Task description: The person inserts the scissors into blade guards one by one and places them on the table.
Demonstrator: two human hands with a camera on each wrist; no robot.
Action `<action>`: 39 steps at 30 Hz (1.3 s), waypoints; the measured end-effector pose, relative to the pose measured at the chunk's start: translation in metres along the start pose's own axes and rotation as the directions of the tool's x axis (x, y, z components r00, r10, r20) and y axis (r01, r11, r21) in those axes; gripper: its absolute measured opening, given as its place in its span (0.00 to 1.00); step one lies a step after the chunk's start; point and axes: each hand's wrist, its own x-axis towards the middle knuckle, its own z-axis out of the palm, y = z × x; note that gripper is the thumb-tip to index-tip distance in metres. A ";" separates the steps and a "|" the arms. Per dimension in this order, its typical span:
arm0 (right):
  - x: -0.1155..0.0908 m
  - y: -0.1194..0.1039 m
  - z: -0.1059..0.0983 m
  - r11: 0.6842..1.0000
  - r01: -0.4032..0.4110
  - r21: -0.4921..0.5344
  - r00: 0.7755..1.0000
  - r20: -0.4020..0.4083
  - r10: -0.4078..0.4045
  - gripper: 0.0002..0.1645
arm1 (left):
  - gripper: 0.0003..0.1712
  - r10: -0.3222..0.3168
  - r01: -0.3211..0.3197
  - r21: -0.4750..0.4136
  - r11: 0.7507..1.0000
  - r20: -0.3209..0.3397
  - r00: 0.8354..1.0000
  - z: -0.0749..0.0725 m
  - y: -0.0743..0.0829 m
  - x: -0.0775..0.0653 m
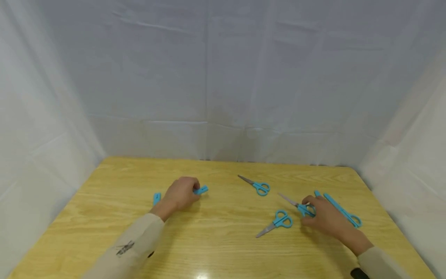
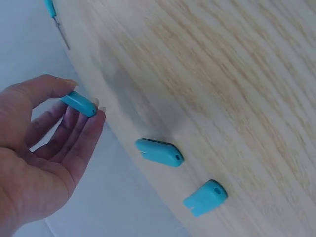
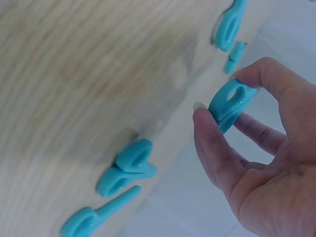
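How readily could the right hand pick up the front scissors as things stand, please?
Probably not without letting go first: the right hand already pinches another pair, though nothing seems to lie between it and the front scissors.

Lit softly, with a glare spot on the near counter (image 1: 216, 248), diffuse shadows beside both hands (image 1: 181, 192) (image 1: 325, 217) and grey dimness across the far cloth (image 1: 230, 69); paler, bluer and slightly blurred in the wrist views.

A wood-grain tabletop (image 1: 216, 240) has rounded far corners. Creased white sheeting (image 1: 223, 73) hangs behind it and along both sides.
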 end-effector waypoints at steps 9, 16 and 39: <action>-0.006 -0.017 -0.008 0.998 0.041 -0.056 0.997 -0.061 -0.044 0.25 | 0.08 0.098 -0.099 -0.019 0.995 -0.034 0.995 -0.008 0.020 -0.014; -0.011 -0.036 -0.010 0.997 0.075 0.008 0.996 -0.039 -0.075 0.22 | 0.09 0.192 -0.200 -0.121 0.972 -0.072 0.979 -0.011 0.045 -0.026; -0.009 -0.073 0.021 0.983 0.179 0.040 0.983 -0.033 -0.178 0.22 | 0.09 0.264 -0.290 -0.196 0.937 -0.148 0.953 0.014 0.055 -0.045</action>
